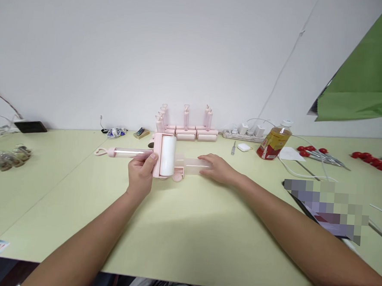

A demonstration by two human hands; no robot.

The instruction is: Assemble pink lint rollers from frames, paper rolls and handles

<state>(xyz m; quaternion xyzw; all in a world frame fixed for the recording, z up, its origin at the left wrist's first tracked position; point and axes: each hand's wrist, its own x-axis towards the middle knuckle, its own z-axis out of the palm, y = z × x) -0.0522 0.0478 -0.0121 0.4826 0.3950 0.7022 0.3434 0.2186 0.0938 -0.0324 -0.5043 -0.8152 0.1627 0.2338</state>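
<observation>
My left hand [141, 171] is closed round the handle end of a pink lint roller [164, 155], which lies sideways over the pale green table [185, 229]. Its clear pink handle points left and ends in a heart-shaped loop. The white roll sits just right of my thumb. My right hand [218, 167] rests on a clear plastic cover [194, 165] lying on the table to the right of the roll, fingers curled over it.
Several more pink lint rollers [185, 127] stand against the wall behind. A power strip [243, 135], a tipped bottle of amber liquid [274, 142], red-handled tools [319, 154], cables and a black phone [30, 126] lie around the table.
</observation>
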